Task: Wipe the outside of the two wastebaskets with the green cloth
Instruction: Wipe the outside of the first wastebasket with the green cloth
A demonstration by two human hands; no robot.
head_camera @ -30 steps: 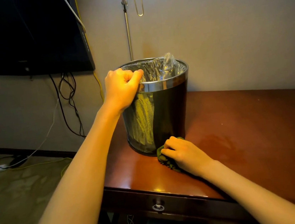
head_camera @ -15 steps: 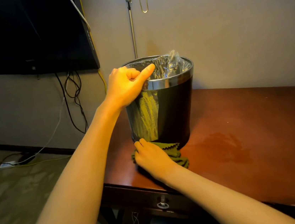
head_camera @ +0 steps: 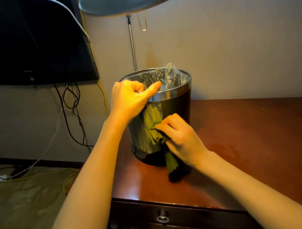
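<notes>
With the left hand gripping the basket rim, the right hand, pinching the cloth, should wipe in overlapping strokes.

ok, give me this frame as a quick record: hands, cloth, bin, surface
left hand: grips the wastebasket at its metal rim
right hand: holds the green cloth against the wastebasket's side, about mid-height
green cloth: lower end hangs down near the wooden table
wastebasket: upright on the wooden table, clear plastic liner inside
wastebaskets in view: one
</notes>
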